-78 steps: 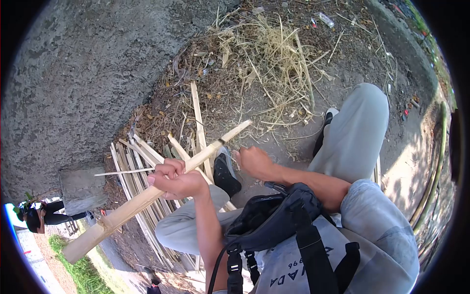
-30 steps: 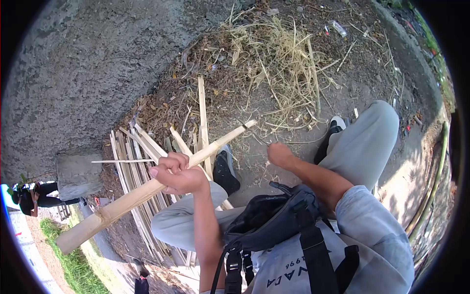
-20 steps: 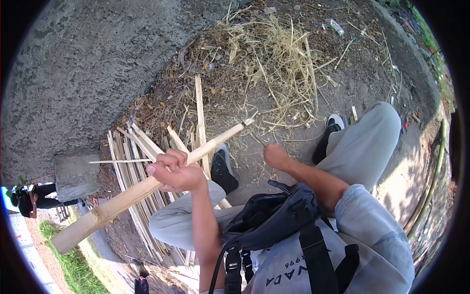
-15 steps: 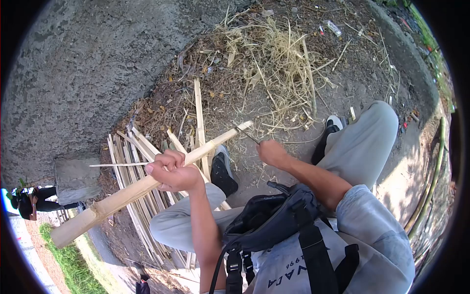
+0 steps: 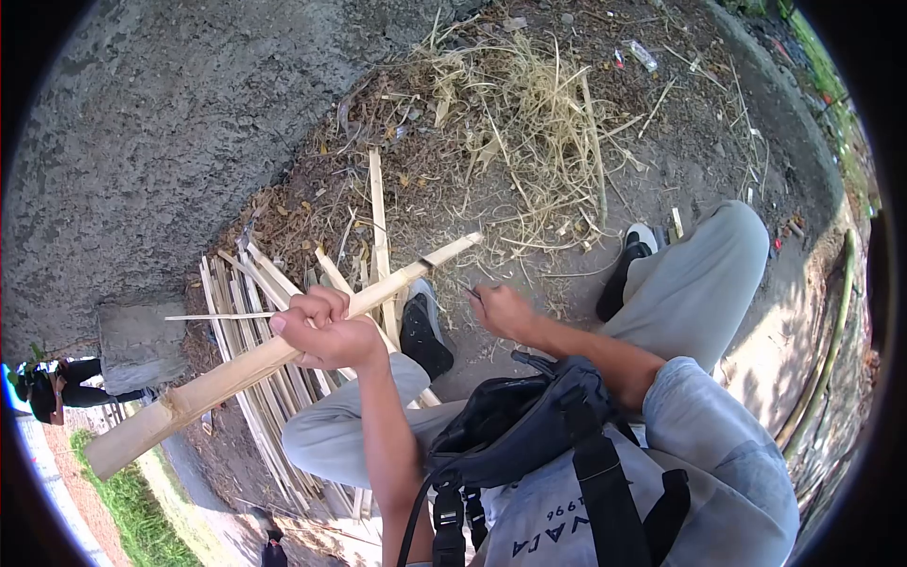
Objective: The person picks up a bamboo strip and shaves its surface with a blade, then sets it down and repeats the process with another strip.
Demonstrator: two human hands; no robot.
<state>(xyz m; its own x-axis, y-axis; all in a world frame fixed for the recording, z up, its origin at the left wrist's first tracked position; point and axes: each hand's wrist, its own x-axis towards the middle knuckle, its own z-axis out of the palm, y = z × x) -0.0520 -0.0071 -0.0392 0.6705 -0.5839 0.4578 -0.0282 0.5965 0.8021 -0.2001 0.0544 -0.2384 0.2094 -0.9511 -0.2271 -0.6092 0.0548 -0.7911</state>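
Observation:
My left hand (image 5: 331, 329) is closed around a long split bamboo piece (image 5: 222, 383), palm turned up. The piece slants from its thick end at the lower left to a narrow tip near the middle. A thin pale sliver (image 5: 217, 317) sticks out leftward beside my left hand. In my closed right hand (image 5: 507, 312) is a thin knife. Its dark blade (image 5: 426, 262) crosses the narrow part of the bamboo, while the stretch nearer my fingers is blurred. The knife's handle is hidden in my fist.
Bamboo strips (image 5: 265, 406) lie in a pile beside my left leg. A heap of curly shavings (image 5: 539, 123) covers the dirt ahead. A rough concrete slab (image 5: 189, 142) rises at the left. My shoes (image 5: 422, 331) flank the work. Another person (image 5: 76, 387) is at the far left.
My right hand has moved left and slightly closer to my body, bringing the blade farther down the bamboo from its tip. My left hand keeps its grip, nearly in place.

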